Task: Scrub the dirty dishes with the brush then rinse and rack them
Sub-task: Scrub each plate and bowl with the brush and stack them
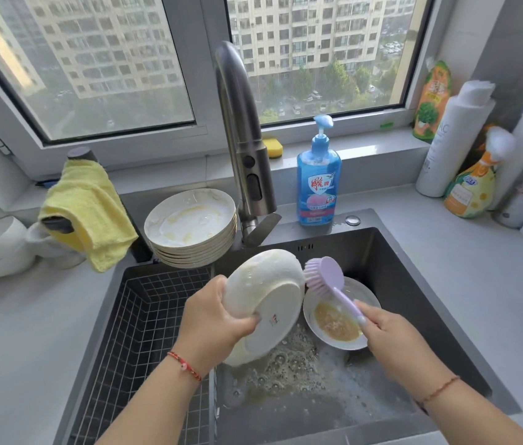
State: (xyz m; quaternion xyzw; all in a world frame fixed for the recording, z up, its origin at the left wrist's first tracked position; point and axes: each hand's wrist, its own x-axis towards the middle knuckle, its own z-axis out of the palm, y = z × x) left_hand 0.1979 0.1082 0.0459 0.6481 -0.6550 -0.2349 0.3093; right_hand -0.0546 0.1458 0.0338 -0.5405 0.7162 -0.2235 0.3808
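Left hand [218, 319] grips a soapy white round plate [266, 303] tilted on edge over the sink; right hand [395, 342] grips the handle of a lilac plastic dish brush [324, 274].

The brush head touches the plate's upper right rim at frame centre. Just right, under the brush handle, a white bowl of brownish residue [337, 319] sits in the dark sink [414, 284] above foamy water. A black wire rack [144, 332] fills the sink's left side; stacked dirty white plates [191, 226] stand behind it, left of the grey faucet [240, 133].
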